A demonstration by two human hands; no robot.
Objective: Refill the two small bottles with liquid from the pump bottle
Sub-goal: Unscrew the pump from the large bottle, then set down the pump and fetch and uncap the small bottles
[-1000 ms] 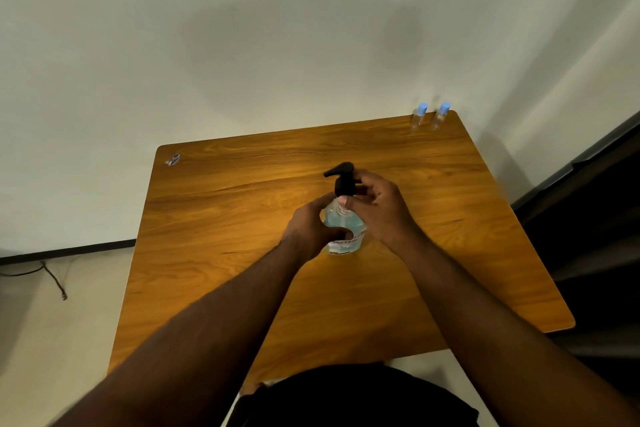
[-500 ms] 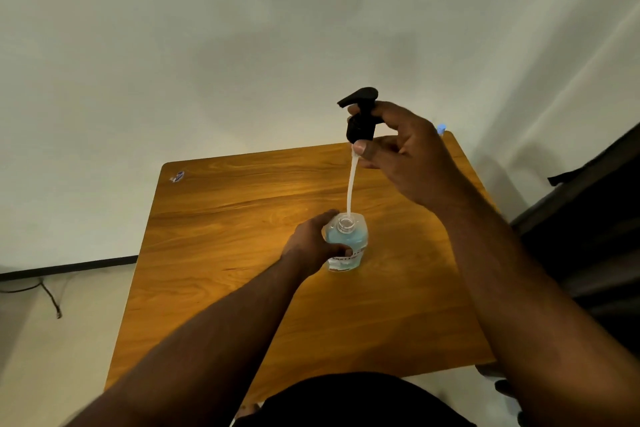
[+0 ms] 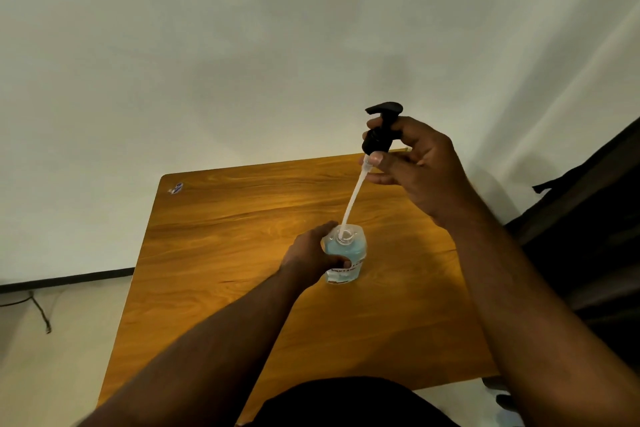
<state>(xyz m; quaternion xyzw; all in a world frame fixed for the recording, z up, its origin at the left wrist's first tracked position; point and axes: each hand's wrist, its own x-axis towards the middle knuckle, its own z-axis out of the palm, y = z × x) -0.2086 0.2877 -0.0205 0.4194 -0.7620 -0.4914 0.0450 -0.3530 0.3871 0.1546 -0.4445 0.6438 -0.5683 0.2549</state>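
The clear pump bottle (image 3: 346, 253) with blue liquid and a white label stands upright in the middle of the wooden table (image 3: 225, 253). My left hand (image 3: 308, 260) grips its body. My right hand (image 3: 415, 166) holds the black pump head (image 3: 379, 132), unscrewed and lifted well above the bottle. Its white dip tube (image 3: 353, 201) slants down, and the tube's end is still in the bottle's open neck. The two small bottles at the table's far right corner are hidden behind my right hand.
A small blue and white scrap (image 3: 176, 188) lies at the table's far left corner. A pale wall stands behind the table. A dark piece of furniture (image 3: 588, 236) stands to the right, and a cable (image 3: 38, 312) trails on the floor at the left.
My right hand unscrewed the pump head and raised it up and to the right, drawing the tube nearly out of the bottle. My left hand kept its grip on the bottle.
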